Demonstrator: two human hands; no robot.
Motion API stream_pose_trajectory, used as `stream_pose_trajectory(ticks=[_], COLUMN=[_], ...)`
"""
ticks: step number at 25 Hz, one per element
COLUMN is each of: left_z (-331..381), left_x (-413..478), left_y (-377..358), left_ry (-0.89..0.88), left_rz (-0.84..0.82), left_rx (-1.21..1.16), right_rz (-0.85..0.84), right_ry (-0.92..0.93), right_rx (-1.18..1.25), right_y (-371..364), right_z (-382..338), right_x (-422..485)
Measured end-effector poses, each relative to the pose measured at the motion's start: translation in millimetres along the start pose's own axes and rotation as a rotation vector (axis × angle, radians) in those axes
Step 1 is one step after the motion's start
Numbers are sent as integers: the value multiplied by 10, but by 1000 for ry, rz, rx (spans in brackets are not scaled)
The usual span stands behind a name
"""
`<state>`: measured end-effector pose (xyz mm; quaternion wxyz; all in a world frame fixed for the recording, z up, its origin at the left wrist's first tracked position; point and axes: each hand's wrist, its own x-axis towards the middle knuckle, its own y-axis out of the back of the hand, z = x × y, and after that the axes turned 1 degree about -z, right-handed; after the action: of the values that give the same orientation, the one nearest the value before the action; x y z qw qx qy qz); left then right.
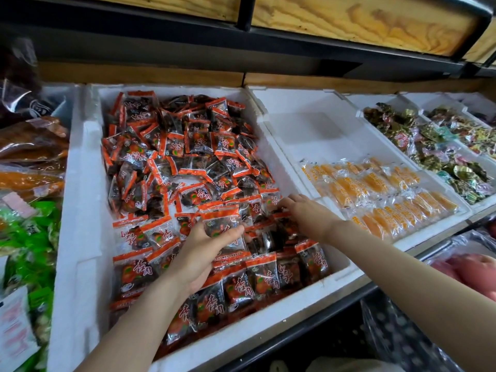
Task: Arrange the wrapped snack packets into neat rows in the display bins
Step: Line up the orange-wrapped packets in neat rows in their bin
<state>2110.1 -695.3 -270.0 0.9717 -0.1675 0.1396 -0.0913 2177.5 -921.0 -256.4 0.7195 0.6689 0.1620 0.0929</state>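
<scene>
1. The left hand grips a small red-and-black plastic snack packet, thumb across its face. The packet looks light, soft and slippery, best pinched flat.
2. Just right of it, the right hand reaches palm-down onto loose packets; whether it pinches one is unclear.
3. Around both lies the white foam bin, with rows nearer and a jumble beyond.

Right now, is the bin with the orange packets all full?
No, the orange packets cover only the front of the bin.
</scene>
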Motion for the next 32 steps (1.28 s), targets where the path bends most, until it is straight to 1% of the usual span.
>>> stream_pose_trajectory(ticks=[1, 2, 3, 4, 5, 6, 8, 9, 12, 13, 14, 15, 16, 17, 18, 21, 23, 25, 26, 27, 29, 31, 32], left_z=[-1, 1, 0, -5, -17, -22, -23, -24, 0, 0, 5, -6, -19, -43, -65, -93, -112, -104, -96, -92, -69, -57, -42], left_x=[-15, -24, -31, -42, -43, -52, -65, -63, -80, -66, -59, -38, -18, 4, 22, 21, 47, 84, 102, 118, 135, 158, 151], left_y=[-17, -32, -44, -58, -64, -76, -89, -79, -65, -44, -38, -20, -6, 8, 14, 19, 16, 27, 42, 56, 82, 103, 111], left_ry=[-5, -5, -3, -6, -14, -30, -44, -42, 42, 65, 67, 57, 35, 15, -7, -52, -52, -37, -20, -10, -32, -62, -70], left_rz=[-23, -46, -54, -55, -67, -83, -88, -86, -103, -102, -88, -66, -39, -28, -35, -108, -96, -20, 17, 60, 133, 196, 219], left_rx=[13, 18, 35, 61, 92, 128, 176, 177, 123, 91, 82, 98, 148, 203, 257, 365, 369, 324, 277, 214, 120, 69, 69], right_rz=[80, 161, 212, 200, 150, 109, 102, 120, 164, 179, 171, 138, 101, 78, 59, 58, 76, 151, 172, 151, 35, -75, -86], right_ry=[10, 11, 15, 30, 55, 94, 156, 150, 36, -19, -75, -119, -128, -101, -61, 44, 25, -24, -48, -56, 3, 72, 84], right_rx=[67, 207, 415, 643, 825, 920, 910, 897, 928, 989, 1109, 1246, 1324, 1310, 1238, 876, 804, 754, 671, 552, 304, 174, 136], right_y=[20, 46, 90, 137, 181, 203, 195, 186, 125, 113, 123, 147, 177, 209, 229, 280, 325, 369, 361, 334, 182, -5, -60], right_z=[-52, -136, -263, -404, -535, -644, -767, -782, -777, -770, -767, -756, -732, -692, -641, -553, -490, -401, -356, -320, -264, -236, -234], right_x=[-36, -75, -123, -176, -219, -256, -279, -264, -206, -186, -176, -176, -185, -201, -212, -215, -172, -90, -42, -7, 57, 109, 124])
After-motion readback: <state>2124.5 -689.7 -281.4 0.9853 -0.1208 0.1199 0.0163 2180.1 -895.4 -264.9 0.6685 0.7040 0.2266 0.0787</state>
